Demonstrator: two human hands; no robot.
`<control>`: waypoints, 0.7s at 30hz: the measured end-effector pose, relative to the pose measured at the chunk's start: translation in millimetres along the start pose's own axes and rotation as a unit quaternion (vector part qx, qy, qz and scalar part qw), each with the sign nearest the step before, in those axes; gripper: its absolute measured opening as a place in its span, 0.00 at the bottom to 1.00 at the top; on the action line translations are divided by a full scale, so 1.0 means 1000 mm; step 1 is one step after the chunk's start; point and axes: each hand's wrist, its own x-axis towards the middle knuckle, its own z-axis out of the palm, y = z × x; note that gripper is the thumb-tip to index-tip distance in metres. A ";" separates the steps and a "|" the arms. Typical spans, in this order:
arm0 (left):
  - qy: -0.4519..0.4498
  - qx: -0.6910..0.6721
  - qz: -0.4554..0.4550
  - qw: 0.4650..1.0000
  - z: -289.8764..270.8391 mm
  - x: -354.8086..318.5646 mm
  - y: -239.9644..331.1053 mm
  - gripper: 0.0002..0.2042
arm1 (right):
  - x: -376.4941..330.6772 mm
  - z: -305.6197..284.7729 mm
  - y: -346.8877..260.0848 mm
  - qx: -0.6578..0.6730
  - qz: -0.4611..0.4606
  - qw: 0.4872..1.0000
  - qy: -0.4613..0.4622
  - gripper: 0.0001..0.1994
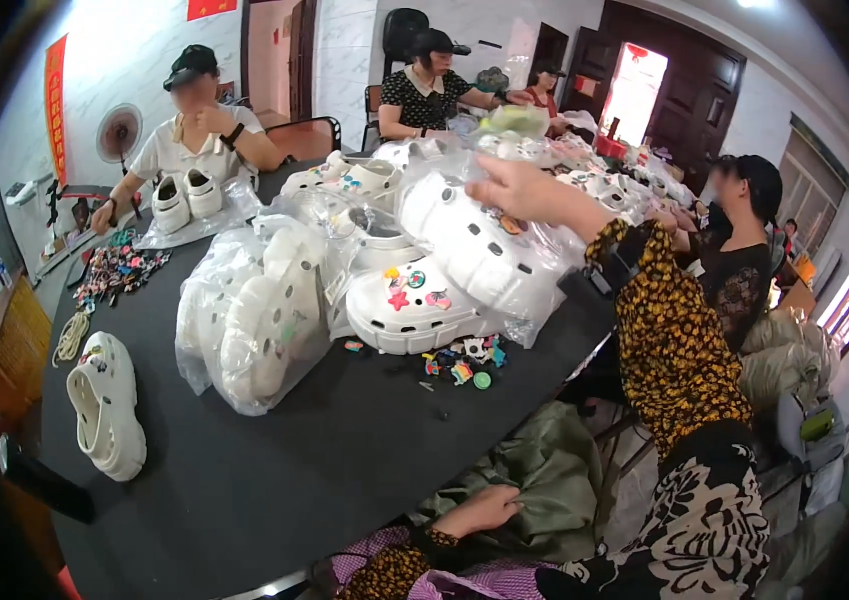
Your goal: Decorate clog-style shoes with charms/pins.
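Observation:
My right hand point(517, 188) reaches out over the black table point(275, 470), its fingers against the clear plastic around a big white clog point(475, 245). Whether the fingers grip the plastic is unclear. Just below lies a white clog with coloured charms point(415, 305) pressed into its top. A small heap of loose charms point(465, 362) sits in front of that clog. My left hand point(480, 510) rests low in my lap on a green cloth point(545, 480), below the table's near edge, holding nothing.
More bagged white clogs point(255, 325) fill the table's middle. A single clog point(105, 405) lies at the left edge, with a pile of charms point(120, 270) beyond. Three people sit around the far side and one at the right, near further piles of clogs point(595, 175).

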 end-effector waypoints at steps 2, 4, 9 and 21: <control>-0.009 -0.017 -0.022 1.000 -0.002 0.001 0.000 0.13 | -0.008 0.010 0.003 -0.015 -0.030 0.998 0.048 0.23; -0.023 -0.003 -0.054 0.998 -0.004 0.004 0.001 0.13 | -0.022 0.014 0.011 -0.025 -0.040 0.992 0.116 0.26; 0.035 -0.028 -0.053 0.998 -0.002 0.004 0.001 0.13 | -0.119 0.024 0.040 0.088 -0.075 0.958 0.263 0.23; 0.224 -0.029 -0.056 0.973 0.003 0.036 0.020 0.07 | -0.371 0.211 0.103 0.279 0.208 0.926 -0.149 0.50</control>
